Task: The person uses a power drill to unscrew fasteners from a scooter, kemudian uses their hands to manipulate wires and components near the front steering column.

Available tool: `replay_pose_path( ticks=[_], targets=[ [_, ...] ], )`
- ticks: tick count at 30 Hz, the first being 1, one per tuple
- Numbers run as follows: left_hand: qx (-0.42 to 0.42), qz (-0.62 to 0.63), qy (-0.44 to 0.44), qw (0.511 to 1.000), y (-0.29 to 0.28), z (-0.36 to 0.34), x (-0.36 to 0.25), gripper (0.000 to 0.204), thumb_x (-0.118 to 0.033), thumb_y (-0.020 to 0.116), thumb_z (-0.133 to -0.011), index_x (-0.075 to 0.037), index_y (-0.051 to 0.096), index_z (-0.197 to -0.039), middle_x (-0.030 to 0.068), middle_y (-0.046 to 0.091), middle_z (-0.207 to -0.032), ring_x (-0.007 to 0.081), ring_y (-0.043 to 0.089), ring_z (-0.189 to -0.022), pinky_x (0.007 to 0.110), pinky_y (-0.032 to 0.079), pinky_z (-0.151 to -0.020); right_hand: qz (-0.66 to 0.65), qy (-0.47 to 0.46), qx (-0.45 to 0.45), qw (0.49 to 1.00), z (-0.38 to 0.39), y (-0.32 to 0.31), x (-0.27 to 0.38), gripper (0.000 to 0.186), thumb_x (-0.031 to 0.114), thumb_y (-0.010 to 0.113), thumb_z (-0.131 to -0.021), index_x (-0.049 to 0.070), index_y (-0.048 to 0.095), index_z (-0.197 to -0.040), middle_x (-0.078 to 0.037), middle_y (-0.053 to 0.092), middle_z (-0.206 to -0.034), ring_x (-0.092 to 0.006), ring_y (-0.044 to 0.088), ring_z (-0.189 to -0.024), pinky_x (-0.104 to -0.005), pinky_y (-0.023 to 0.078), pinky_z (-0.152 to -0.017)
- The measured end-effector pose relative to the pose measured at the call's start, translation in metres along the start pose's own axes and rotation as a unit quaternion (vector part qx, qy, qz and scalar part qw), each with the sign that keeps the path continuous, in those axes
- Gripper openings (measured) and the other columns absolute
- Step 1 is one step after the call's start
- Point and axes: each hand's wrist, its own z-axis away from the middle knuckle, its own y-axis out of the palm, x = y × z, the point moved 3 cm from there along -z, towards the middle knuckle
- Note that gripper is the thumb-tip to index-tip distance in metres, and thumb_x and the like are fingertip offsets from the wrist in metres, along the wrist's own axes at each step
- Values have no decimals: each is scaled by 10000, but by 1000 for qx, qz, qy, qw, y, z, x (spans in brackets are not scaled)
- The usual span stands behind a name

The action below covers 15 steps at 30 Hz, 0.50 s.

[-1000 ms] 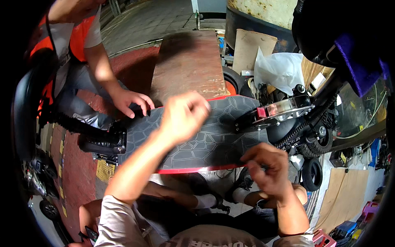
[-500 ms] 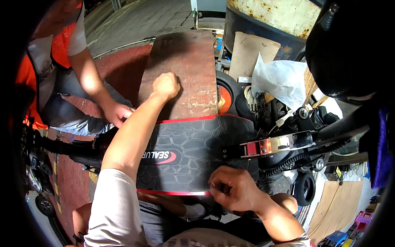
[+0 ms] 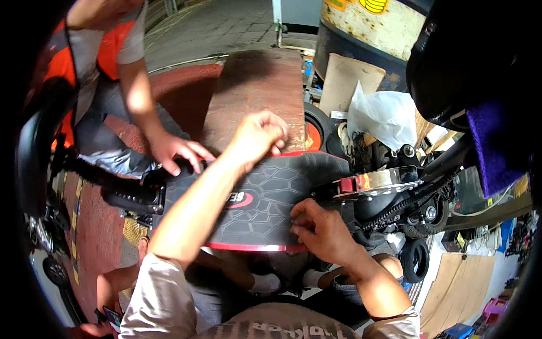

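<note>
A scooter deck (image 3: pixel 271 217) with a dark, cracked-pattern mat and red edges lies across in front of me. Above its far edge is my left hand (image 3: pixel 259 135), fingers curled in; whatever they may hold is hidden. My right hand (image 3: pixel 324 231) hovers over the deck's near right part, thumb and forefinger drawn together; anything between them is too small to name. Beyond the deck rests a reddish-brown wooden board (image 3: pixel 254 85). At the deck's left end, a co-worker's hand (image 3: pixel 178 151) lies with spread fingers, close to my left forearm.
The scooter's metal rear bracket with a red light (image 3: pixel 347 184) juts out at the right. Behind it are a white plastic bag (image 3: pixel 384 116), a cardboard piece (image 3: pixel 350 82) and a rusty drum (image 3: pixel 372 34). A loose tyre (image 3: pixel 415 260) stands at lower right. The co-worker in an orange vest (image 3: pixel 116 51) sits at left.
My left hand has moved right and nearer, from the wooden board to the deck's far edge. My right hand has shifted slightly away from me. The co-worker's hand has spread onto the deck's end.
</note>
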Motion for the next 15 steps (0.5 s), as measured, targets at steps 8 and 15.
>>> replay_pose_path(
  ticks=[8, 15],
  targets=[
    [-5, 211, -43, 977, 26, 199, 40, 169, -92, 716, -1006, 38, 700, -1113, 85, 701, -925, 161, 685, -766, 332, 605, -693, -169, 19, -25, 985, 8, 14, 16, 162, -23, 636, -1026, -41, 713, -1168, -109, 788, -978, -134, 721, -760, -285, 596, -687],
    [1, 269, -26, 963, 30, 234, 41, 205, -151, 692, -1050, 28, 715, -1147, 82, 723, -945, 167, 700, -810, 329, 605, -737, -357, 9, -82, 930, 8, 36, 27, 164, 59, 711, -1016, -29, 738, -1152, -86, 771, -989, -138, 699, -822, -299, 583, -774]
  ],
)
